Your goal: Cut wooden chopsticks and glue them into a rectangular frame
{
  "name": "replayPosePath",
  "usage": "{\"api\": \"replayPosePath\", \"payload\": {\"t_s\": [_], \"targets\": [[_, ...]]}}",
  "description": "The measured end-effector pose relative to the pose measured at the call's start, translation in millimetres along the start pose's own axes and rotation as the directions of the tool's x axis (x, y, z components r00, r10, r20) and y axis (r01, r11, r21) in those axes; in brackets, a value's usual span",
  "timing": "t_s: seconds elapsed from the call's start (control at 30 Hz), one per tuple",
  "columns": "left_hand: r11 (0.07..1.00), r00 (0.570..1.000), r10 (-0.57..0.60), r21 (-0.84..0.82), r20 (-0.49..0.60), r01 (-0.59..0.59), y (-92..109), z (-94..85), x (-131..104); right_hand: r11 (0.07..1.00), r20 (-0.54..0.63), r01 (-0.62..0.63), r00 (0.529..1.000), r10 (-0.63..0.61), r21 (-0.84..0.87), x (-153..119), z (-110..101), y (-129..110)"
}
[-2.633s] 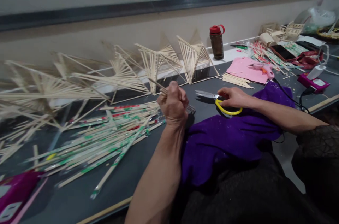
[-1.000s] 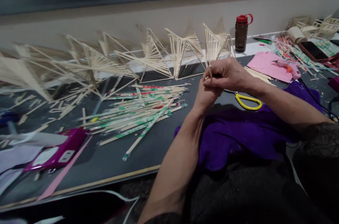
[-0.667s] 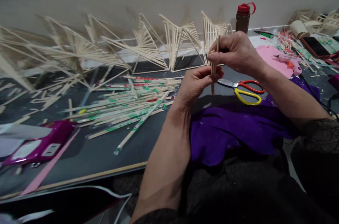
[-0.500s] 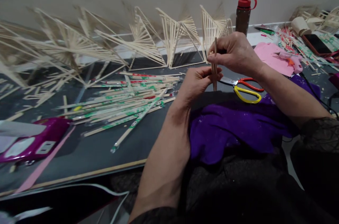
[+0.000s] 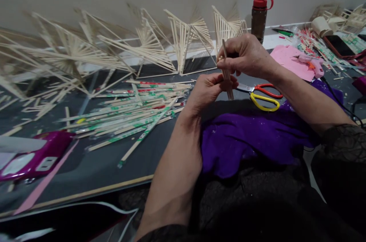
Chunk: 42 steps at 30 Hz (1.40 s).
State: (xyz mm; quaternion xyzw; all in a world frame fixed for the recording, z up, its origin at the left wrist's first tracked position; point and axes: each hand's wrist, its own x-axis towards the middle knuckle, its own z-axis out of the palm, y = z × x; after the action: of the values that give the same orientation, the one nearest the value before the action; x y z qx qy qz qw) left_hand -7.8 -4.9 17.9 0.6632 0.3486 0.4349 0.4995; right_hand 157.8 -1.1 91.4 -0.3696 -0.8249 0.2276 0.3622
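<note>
A small bundle of wooden chopsticks (image 5: 229,92) stands nearly upright between my two hands, tilted a little to the left. My left hand (image 5: 212,88) is closed around its lower part. Higher up, my right hand (image 5: 243,55) pinches the sticks with thumb and fingers, and one stick rises above the others. Just right of the bundle lie scissors (image 5: 264,97) with one red and one yellow handle. Purple cloth (image 5: 248,139) lies below my hands. To the left, several paper-wrapped chopsticks (image 5: 143,110) are heaped on the dark table (image 5: 137,169).
Stick-built twisted frames (image 5: 188,39) line the wall. A red-capped bottle (image 5: 259,20) stands behind my right hand. At right, a glue gun (image 5: 311,64) rests on pink material (image 5: 283,57), near a phone (image 5: 339,46). A magenta device (image 5: 48,154) sits at the left.
The bundle now leans more to the left at its top, and my right hand has shifted slightly left with it. The whole view has moved a little. Both hands keep their hold.
</note>
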Motion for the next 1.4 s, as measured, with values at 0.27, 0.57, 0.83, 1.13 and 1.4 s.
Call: {"api": "replayPosePath", "payload": {"t_s": [0.27,0.57,0.83,1.13,1.4], "targets": [[0.996,1.000,-0.022,-0.089,-0.012,0.021,-12,4.3,5,1.000,-0.002,-0.008,1.000,0.008,0.016,1,1,10],[0.993,0.999,-0.048,-0.110,0.008,0.048,-10,3.2,4,0.999,0.031,-0.042,0.999,0.042,-0.016,0,1,8],[0.991,0.998,-0.053,-0.118,0.045,0.058,-13,0.3,6,0.999,0.007,0.006,1.000,-0.006,0.039,-1,6,15],[0.994,0.996,-0.060,-0.082,0.064,0.066,-8,1.1,5,0.990,0.050,-0.018,0.999,0.011,0.141,-4,3,15],[0.999,0.997,-0.054,0.000,0.047,0.054,-5,4.0,3,0.989,0.005,-0.002,1.000,0.001,0.149,-3,4,23]]}}
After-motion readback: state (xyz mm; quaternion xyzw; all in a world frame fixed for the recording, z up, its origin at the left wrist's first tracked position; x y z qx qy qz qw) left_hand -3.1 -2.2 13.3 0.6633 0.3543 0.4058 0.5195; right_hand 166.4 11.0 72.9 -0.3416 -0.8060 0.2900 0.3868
